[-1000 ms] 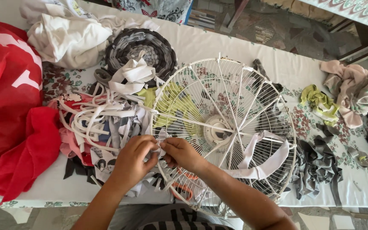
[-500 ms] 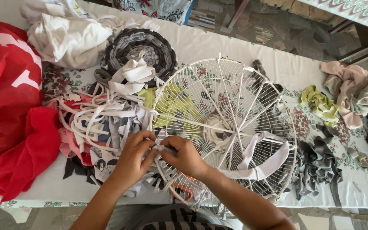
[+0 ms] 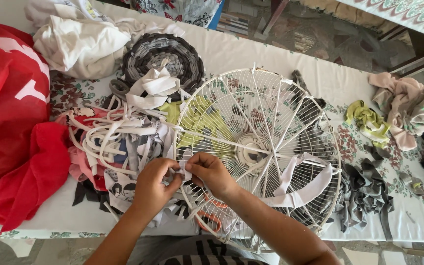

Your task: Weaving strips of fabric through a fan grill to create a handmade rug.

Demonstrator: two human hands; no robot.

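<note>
A round white wire fan guard lies flat on the table, with a white fabric strip threaded through its right side. My left hand and my right hand meet at the guard's near left rim. Both pinch a small white cloth strip end between their fingertips against the wire. A tangled heap of white fabric strips lies just left of my hands.
Red cloth covers the table's left end. A grey braided round mat and white garments lie at the back. Grey rags, a yellow-green scrap and pinkish cloth sit to the right. Orange-handled scissors lie under the guard.
My hands stay at the same spot on the rim; the fingers have shifted slightly around the strip end. Nothing else has moved.
</note>
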